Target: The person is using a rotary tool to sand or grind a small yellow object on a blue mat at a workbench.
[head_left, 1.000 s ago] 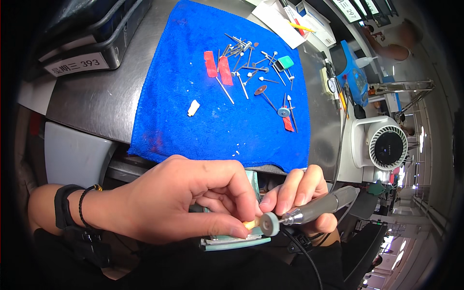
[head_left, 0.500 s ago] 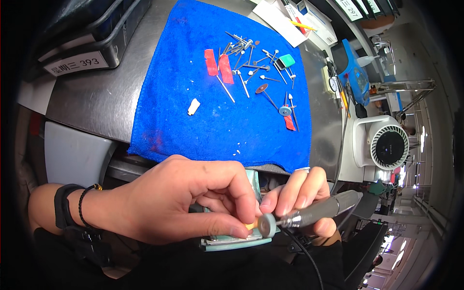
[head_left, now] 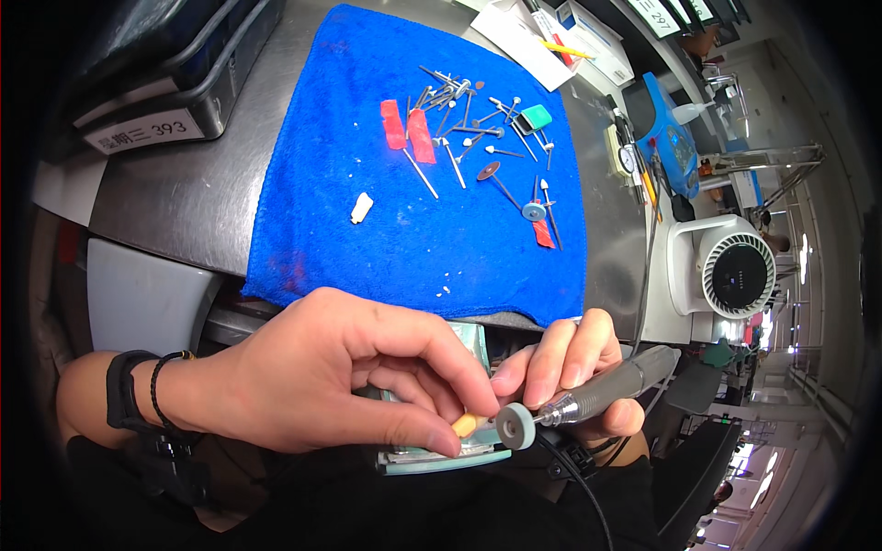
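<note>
Between the thumb and forefinger of my left hand (head_left: 322,372) is a small yellow piece (head_left: 467,424), partly hidden by the fingertips. My right hand (head_left: 574,354) is wrapped round a grey rotary handpiece (head_left: 611,390) that slants down to the left. On its tip sits a round grey-green grinding wheel (head_left: 515,428), right beside the yellow piece; whether they touch I cannot tell. Under both hands lies a pale teal tray-like holder (head_left: 446,463), mostly covered. Beyond them, an ivory-coloured piece (head_left: 362,208) rests on a blue towel (head_left: 322,248).
Several mounted burs and discs (head_left: 496,132) lie scattered over the towel, with strips of red tape (head_left: 421,136) and a green block (head_left: 535,117). A black bin (head_left: 165,110) stands far left. At right are a white fan (head_left: 735,275) and a blue device (head_left: 669,138). A black cord (head_left: 583,482) hangs below the handpiece.
My left fingers have shifted slightly, and more of the yellow piece shows between them. The wheel's face is turned more into view. The whole scene has moved a little to the left.
</note>
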### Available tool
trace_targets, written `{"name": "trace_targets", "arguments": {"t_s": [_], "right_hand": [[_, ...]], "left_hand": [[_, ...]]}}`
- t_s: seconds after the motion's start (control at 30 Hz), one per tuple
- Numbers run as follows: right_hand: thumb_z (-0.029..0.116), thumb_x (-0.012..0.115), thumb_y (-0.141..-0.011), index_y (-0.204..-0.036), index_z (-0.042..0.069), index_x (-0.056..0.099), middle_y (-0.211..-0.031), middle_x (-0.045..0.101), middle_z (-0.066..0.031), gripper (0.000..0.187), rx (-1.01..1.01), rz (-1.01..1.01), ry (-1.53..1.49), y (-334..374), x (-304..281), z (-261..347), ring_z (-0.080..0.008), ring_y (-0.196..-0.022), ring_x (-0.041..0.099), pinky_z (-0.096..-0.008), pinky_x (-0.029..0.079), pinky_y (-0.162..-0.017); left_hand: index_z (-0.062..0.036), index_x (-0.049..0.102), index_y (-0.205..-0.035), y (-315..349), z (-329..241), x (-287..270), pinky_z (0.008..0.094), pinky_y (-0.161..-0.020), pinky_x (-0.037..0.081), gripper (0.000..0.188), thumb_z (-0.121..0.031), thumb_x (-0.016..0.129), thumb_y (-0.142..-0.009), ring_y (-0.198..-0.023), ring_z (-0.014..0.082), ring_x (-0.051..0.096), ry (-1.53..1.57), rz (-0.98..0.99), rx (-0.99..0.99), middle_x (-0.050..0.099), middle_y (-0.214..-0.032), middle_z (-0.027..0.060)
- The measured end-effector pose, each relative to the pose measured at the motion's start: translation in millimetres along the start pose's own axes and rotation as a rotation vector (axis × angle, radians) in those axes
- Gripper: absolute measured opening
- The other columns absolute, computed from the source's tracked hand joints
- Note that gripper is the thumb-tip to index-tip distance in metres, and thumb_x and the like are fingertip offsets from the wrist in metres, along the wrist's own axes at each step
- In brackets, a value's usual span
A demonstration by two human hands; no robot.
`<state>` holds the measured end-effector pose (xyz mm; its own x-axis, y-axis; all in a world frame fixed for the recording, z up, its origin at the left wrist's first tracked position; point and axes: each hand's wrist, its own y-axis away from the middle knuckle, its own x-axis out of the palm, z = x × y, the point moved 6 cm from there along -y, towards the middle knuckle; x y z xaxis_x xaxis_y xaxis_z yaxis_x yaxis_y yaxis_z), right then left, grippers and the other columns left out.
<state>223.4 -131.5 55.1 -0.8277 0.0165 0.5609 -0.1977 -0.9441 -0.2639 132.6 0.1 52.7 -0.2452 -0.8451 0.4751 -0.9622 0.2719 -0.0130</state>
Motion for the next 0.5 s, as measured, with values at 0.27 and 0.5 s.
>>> {"name": "trace_targets", "arguments": {"t_s": [0.27, 0.5], "right_hand": [[0.025, 0.058, -0.083, -0.101, 0.0, 0.041, -0.102, 0.052, -0.0245, 0.035, 0.035, 0.003, 0.004, -1.4, 2.7, -3.0, -0.0435, -0.11, 0.049, -0.0558, 0.038, -0.097], [0.022, 0.058, -0.083, -0.101, -0.001, 0.041, -0.102, 0.051, -0.0261, 0.034, 0.056, -0.017, 0.03, -0.5, 3.9, -1.8, -0.0441, -0.109, 0.05, -0.0563, 0.037, -0.097]], "left_hand": [[0.0051, 0.054, -0.088, 0.6, -1.6, -1.8, 0.0259, -0.077, 0.054, 0.021, 0.007, 0.069, -0.073, -0.085, 0.017, 0.064, -0.051, -0.07, -0.002, 0.062, -0.088, 0.0144], [0.004, 0.054, -0.085, 0.8, 1.7, -2.3, 0.0257, -0.076, 0.054, 0.021, 0.006, 0.07, -0.072, -0.085, 0.0165, 0.064, -0.035, -0.077, -0.005, 0.062, -0.087, 0.0143]]}}
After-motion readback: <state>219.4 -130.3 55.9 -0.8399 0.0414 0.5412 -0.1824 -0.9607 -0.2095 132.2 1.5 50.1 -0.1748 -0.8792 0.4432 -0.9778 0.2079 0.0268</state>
